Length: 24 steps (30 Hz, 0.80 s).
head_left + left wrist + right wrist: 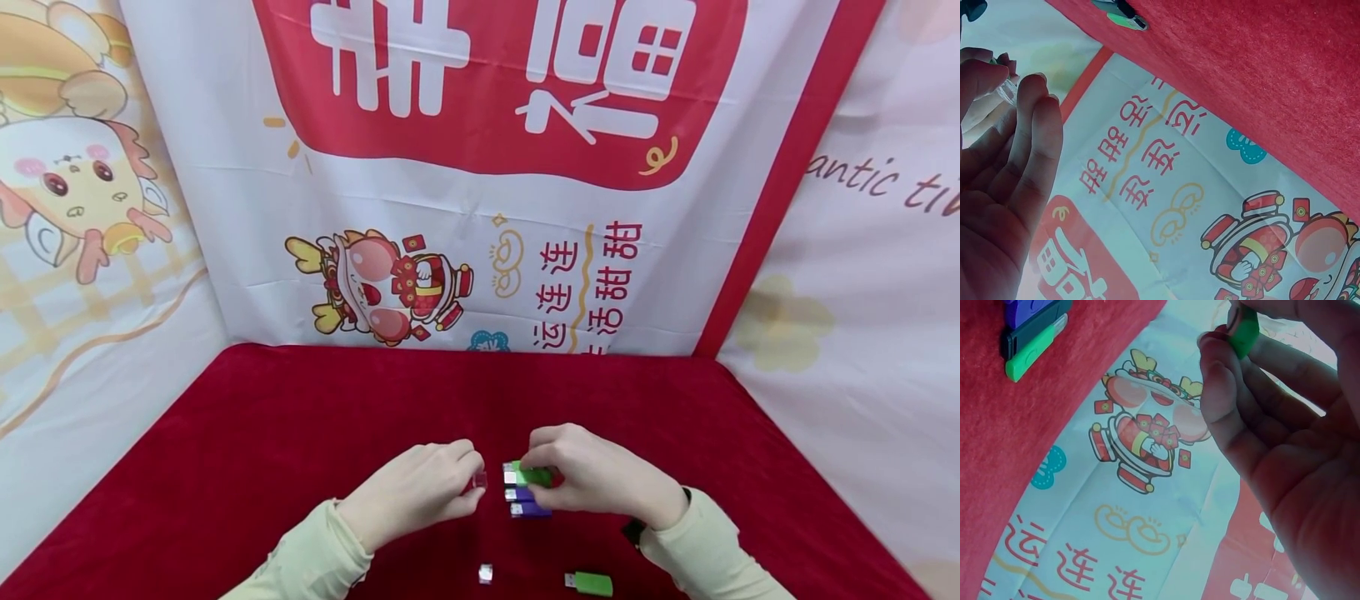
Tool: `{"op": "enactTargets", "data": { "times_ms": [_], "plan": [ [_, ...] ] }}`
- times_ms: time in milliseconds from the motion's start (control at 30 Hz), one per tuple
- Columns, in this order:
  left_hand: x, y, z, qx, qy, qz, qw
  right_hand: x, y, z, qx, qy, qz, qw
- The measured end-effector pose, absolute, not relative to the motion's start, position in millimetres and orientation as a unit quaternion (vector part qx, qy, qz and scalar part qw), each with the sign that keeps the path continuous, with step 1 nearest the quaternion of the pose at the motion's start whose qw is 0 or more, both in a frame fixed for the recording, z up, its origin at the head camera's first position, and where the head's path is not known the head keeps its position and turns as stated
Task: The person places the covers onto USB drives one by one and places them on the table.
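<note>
In the head view my left hand [420, 487] pinches a small clear cap [480, 479] between thumb and fingertips; the clear cap [1007, 92] shows in the left wrist view too. Just right of it, my right hand [588, 471] grips a green USB flash drive [535, 477], its metal plug pointing at the cap with a gap between. The green drive [1246, 334] is partly covered by fingers in the right wrist view. Under the right hand lie several flash drives side by side, including a purple one [534, 509], a black one [1038, 328] and another green one [1029, 359].
Nearer my body, a loose clear cap [485, 573] and an uncapped green flash drive [594, 583] lie on the red cloth [225, 500]. Printed fabric walls [465, 192] stand behind and at both sides of the table.
</note>
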State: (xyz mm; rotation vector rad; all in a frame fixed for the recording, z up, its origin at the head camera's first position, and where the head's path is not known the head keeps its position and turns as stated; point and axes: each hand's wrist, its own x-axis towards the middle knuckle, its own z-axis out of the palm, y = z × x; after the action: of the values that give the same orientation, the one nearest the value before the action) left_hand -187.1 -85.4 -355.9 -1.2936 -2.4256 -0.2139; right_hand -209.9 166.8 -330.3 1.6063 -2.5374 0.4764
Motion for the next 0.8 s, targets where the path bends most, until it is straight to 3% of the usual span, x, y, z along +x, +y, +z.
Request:
{"op": "enactTargets", "data": {
  "times_ms": [267, 800],
  "plan": [
    [-188, -84, -358, -0.465, -0.86, -0.071, 0.196, -210, 164, -336, 0.553, -0.81, 0.173, 0.092],
    [-186, -82, -358, -0.467, -0.859, -0.071, 0.197, -209, 159, -343, 0.562, -0.799, 0.182, 0.111]
  ]
}}
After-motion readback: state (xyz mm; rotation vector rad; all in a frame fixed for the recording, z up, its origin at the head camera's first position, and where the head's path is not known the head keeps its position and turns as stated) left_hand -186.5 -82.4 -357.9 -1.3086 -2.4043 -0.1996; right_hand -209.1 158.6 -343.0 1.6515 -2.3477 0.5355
